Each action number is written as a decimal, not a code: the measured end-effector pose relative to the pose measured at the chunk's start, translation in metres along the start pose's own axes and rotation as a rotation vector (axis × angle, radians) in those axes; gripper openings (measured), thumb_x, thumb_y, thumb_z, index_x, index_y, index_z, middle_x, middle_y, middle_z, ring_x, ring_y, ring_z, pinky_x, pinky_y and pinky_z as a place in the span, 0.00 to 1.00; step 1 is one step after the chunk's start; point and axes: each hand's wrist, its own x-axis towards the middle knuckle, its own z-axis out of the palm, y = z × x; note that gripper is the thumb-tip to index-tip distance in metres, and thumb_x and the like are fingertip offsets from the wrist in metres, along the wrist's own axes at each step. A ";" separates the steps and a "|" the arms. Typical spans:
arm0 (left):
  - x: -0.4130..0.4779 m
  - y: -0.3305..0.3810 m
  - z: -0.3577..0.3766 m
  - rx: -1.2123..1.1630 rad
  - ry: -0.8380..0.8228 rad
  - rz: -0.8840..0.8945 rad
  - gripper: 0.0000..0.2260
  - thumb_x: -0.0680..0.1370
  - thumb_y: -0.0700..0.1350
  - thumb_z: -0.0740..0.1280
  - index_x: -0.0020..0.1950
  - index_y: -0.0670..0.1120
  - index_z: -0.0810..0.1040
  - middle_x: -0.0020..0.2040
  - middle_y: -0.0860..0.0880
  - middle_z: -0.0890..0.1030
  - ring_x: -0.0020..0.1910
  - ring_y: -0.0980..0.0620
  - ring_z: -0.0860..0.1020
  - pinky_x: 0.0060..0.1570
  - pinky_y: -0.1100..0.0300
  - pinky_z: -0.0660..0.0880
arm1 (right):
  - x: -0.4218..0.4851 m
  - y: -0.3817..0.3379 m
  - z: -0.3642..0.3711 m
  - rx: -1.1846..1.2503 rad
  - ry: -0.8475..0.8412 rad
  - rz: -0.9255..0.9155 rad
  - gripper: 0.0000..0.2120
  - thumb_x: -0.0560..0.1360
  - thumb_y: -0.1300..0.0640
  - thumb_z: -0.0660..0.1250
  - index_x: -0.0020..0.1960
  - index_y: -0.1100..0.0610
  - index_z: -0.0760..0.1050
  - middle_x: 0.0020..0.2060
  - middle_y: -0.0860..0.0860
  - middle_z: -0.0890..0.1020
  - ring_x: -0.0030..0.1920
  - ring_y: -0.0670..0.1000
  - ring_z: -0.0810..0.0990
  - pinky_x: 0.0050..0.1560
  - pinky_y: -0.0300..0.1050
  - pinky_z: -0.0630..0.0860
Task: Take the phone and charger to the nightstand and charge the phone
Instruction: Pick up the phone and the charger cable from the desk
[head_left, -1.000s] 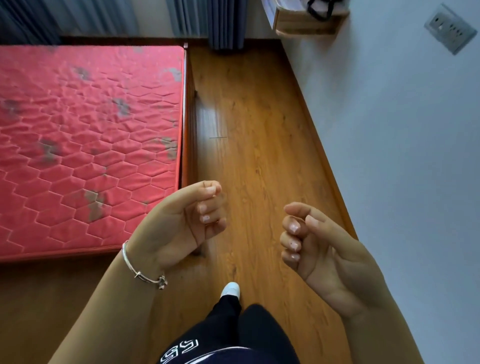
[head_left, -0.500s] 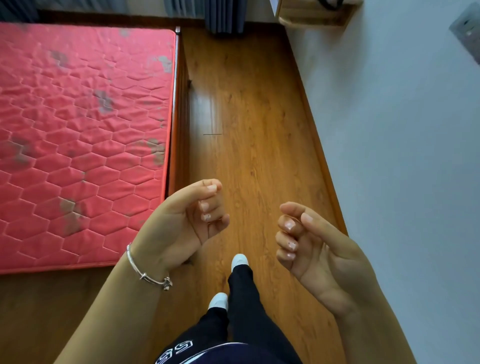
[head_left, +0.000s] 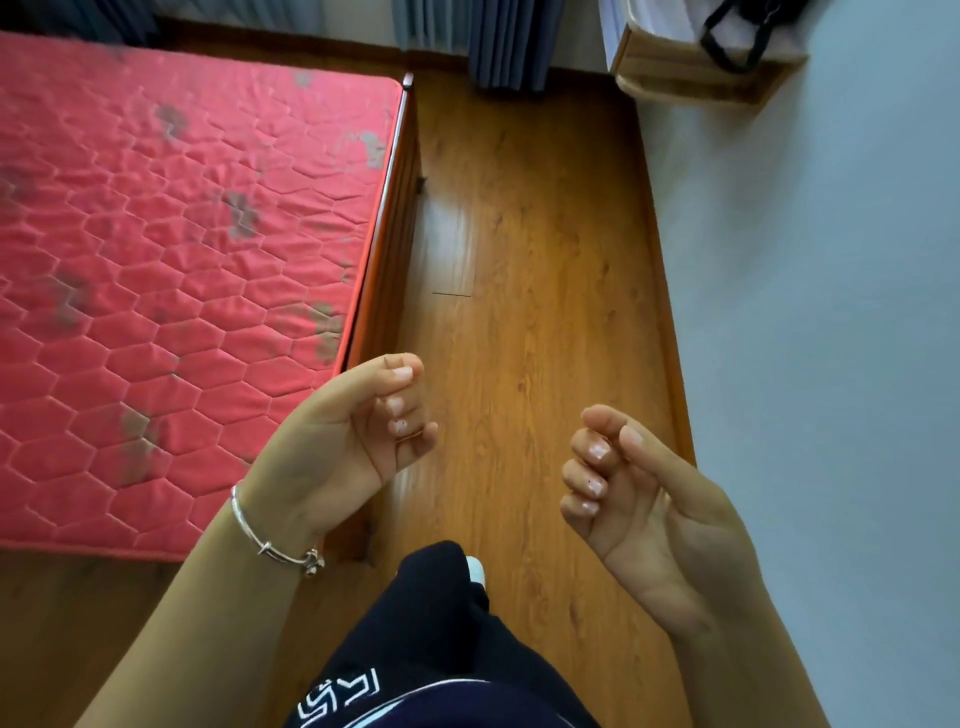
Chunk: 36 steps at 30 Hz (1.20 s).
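No phone and no charger show in the head view. My left hand (head_left: 353, 441), with a silver bangle on its wrist, hovers palm-up over the bed's corner, its fingers loosely curled around nothing. My right hand (head_left: 639, 499) floats beside it over the floor, also loosely curled and holding nothing. A light wooden nightstand (head_left: 691, 83) stands far ahead at the top right against the wall, with a pale item with black straps (head_left: 737, 36) on top.
A bed with a bare red quilted mattress (head_left: 182, 260) and a wooden frame fills the left. A strip of wooden floor (head_left: 530, 260) runs ahead between the bed and the pale wall (head_left: 831, 312). Grey curtains (head_left: 509, 41) hang at the far end.
My legs have stepped forward along the floor strip and the view has tilted up, showing more of the nightstand. Both hands keep the same curled pose.
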 end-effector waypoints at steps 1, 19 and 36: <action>0.006 0.003 -0.001 -0.008 0.013 0.005 0.05 0.74 0.41 0.61 0.40 0.47 0.75 0.27 0.54 0.67 0.26 0.58 0.67 0.38 0.63 0.76 | 0.008 -0.004 0.000 0.009 -0.007 0.010 0.14 0.64 0.53 0.76 0.47 0.57 0.81 0.34 0.50 0.78 0.33 0.46 0.75 0.33 0.37 0.74; 0.183 0.133 -0.037 0.010 0.050 -0.021 0.04 0.73 0.41 0.62 0.40 0.46 0.76 0.28 0.52 0.68 0.26 0.57 0.68 0.36 0.62 0.77 | 0.214 -0.081 0.035 0.014 0.046 0.022 0.10 0.68 0.53 0.72 0.46 0.57 0.81 0.34 0.50 0.77 0.33 0.46 0.75 0.34 0.38 0.74; 0.350 0.252 -0.021 0.201 -0.082 0.049 0.03 0.71 0.42 0.61 0.41 0.46 0.74 0.28 0.53 0.70 0.27 0.57 0.68 0.37 0.62 0.75 | 0.373 -0.196 0.044 -0.150 0.038 -0.055 0.05 0.72 0.55 0.63 0.44 0.54 0.76 0.35 0.50 0.76 0.34 0.46 0.75 0.34 0.37 0.74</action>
